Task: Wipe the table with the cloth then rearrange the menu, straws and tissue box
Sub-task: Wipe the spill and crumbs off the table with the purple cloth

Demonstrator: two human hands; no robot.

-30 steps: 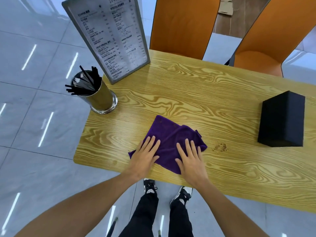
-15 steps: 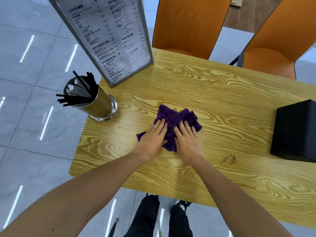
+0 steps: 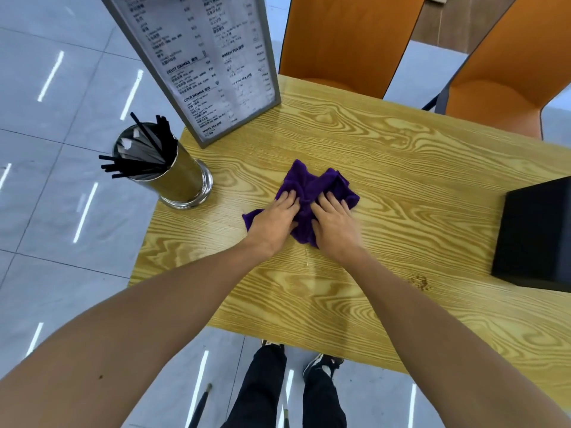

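A purple cloth (image 3: 312,183) lies bunched on the wooden table (image 3: 386,168). My left hand (image 3: 275,220) and my right hand (image 3: 332,225) press down on it side by side, fingers gathering the fabric. A grey-framed menu stand (image 3: 204,57) leans upright at the table's far left corner. In front of it stands a metal cup of black straws (image 3: 163,171) near the left edge. A black tissue box (image 3: 537,236) sits at the right, cut off by the frame.
A small patch of brown crumbs (image 3: 418,281) lies on the table right of my right forearm. Two orange chairs (image 3: 349,41) (image 3: 509,66) stand behind the far edge. Grey tiled floor surrounds the table; my legs and shoes show below its near edge.
Both hands have pushed the cloth away from me toward the table's middle, and it has bunched up from a spread sheet into a crumpled wad. My head has moved closer.
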